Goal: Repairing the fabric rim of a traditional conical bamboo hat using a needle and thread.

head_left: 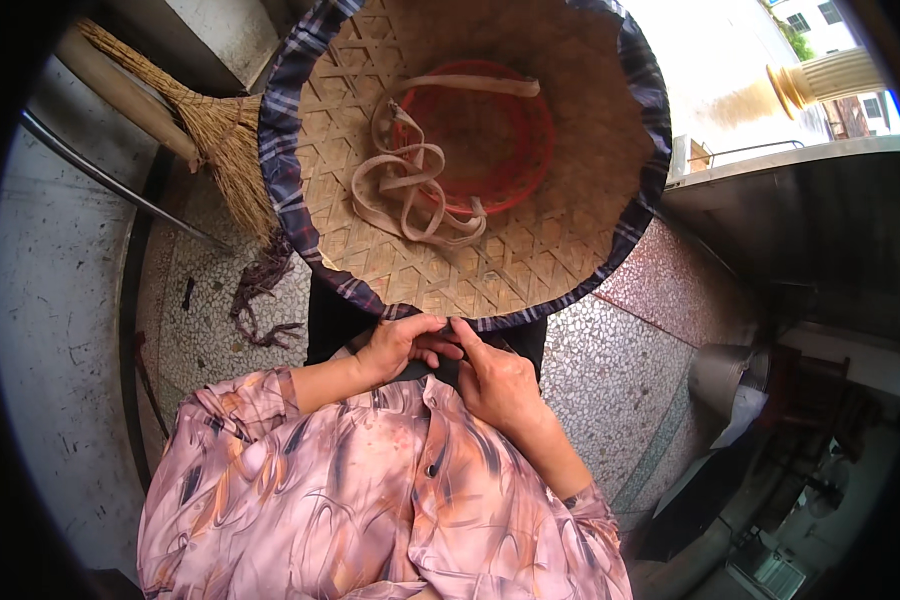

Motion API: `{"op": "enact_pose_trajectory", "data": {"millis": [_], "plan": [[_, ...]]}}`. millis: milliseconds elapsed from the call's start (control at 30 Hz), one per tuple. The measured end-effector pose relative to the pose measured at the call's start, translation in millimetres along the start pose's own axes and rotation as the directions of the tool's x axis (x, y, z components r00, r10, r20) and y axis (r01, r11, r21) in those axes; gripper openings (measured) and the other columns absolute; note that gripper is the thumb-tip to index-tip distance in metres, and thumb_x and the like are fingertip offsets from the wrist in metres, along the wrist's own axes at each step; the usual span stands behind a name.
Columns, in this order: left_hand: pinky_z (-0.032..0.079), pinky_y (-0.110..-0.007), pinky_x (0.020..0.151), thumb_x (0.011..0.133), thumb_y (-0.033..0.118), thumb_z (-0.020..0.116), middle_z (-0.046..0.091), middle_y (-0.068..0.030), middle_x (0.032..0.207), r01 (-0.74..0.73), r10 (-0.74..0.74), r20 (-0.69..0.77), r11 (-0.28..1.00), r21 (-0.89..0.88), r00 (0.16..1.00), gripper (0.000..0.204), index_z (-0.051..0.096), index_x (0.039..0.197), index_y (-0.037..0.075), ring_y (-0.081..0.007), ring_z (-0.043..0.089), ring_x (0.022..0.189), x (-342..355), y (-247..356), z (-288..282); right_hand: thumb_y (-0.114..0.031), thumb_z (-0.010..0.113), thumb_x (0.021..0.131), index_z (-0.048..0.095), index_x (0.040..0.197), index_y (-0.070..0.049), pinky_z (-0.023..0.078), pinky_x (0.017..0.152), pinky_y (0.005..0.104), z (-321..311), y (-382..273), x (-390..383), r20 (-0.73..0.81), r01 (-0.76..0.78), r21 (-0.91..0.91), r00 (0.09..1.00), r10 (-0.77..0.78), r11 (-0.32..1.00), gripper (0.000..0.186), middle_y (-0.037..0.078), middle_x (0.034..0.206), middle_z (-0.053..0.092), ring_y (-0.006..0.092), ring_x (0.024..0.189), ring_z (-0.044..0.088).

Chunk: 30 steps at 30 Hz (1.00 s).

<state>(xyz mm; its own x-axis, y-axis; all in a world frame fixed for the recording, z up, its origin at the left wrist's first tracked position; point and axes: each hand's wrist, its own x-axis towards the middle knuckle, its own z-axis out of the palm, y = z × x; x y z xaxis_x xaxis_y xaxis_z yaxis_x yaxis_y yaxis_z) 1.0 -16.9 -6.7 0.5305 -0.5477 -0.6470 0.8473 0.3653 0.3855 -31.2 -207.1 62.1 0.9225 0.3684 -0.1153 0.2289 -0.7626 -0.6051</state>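
Nearest, two bare hands are meeting at the near rim: the left hand (390,352) is curling its fingers and pinching the plaid fabric binding (288,185), while the right hand (500,385) is pressing one fingertip to the same edge, its other fingers folding mostly out of sight, so I cannot tell whether it is pinching. Just beyond, one woven bamboo basket (342,110) is opening upward, holding one round red plastic container (490,140) and one loosely looping beige strap (425,180). Left of it, one straw broom (232,140) is resting bristles-down.
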Motion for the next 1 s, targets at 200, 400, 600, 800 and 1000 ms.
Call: {"op": "enact_pose_trajectory", "data": {"millis": [200,400,600,800,1000], "plan": [[0.051,-0.026,0.065,0.097,0.025,0.055,0.069,-0.0142,0.106,-0.005,0.004,0.119,1.000,0.005,0.993,0.034,0.063,0.115,-0.002,-0.0224,0.070,0.087,5,-3,-7,-0.004,0.059,0.078,0.049,0.136,-0.005,0.052,0.059,0.0411,5,6,0,-0.009,-0.049,0.147,0.999,0.051,0.988,0.059,0.018,0.076,0.065,0.0328,0.067,0.066],[0.048,-0.024,0.061,0.097,0.028,0.056,0.069,-0.0132,0.109,0.021,-0.026,0.106,0.999,0.049,0.994,0.035,0.064,0.114,-0.002,-0.0162,0.068,0.083,5,4,-1,-0.007,0.060,0.090,0.048,0.140,-0.005,0.048,0.050,0.0245,12,35,3,0.331,-0.378,0.889,0.920,0.209,0.258,0.051,0.001,0.071,0.061,0.0098,0.056,0.058],[0.045,-0.023,0.059,0.097,0.027,0.054,0.069,-0.0128,0.109,0.018,-0.027,0.091,0.994,0.106,0.995,0.034,0.065,0.110,-0.003,-0.0154,0.067,0.082,5,4,-6,-0.004,0.057,0.092,0.039,0.146,-0.007,0.046,0.048,0.0220,-6,20,23,0.443,-0.514,0.849,0.816,0.371,0.118,0.057,0.007,0.074,0.064,0.0109,0.052,0.057],[0.044,-0.023,0.059,0.095,0.025,0.056,0.070,-0.0139,0.104,-0.013,0.007,0.048,0.992,0.124,0.999,0.032,0.067,0.104,-0.004,-0.0160,0.067,0.077,0,4,-3,0.000,0.056,0.092,0.057,0.123,0.004,0.055,0.061,0.0271,-16,42,-22,0.000,-0.125,0.976,0.818,0.576,0.176,0.031,0.013,0.085,0.067,0.0168,0.066,0.065],[0.045,-0.024,0.059,0.094,0.023,0.056,0.071,-0.0165,0.101,-0.052,0.043,0.086,0.994,0.101,0.995,0.030,0.067,0.101,-0.004,-0.0175,0.068,0.075,-7,7,2,0.007,0.059,0.081,0.047,0.127,0.005,0.046,0.101,0.0388,7,49,-31,-0.029,0.041,0.999,0.793,0.609,-0.007,0.048,0.016,0.120,0.057,0.0261,0.112,0.058]]}}
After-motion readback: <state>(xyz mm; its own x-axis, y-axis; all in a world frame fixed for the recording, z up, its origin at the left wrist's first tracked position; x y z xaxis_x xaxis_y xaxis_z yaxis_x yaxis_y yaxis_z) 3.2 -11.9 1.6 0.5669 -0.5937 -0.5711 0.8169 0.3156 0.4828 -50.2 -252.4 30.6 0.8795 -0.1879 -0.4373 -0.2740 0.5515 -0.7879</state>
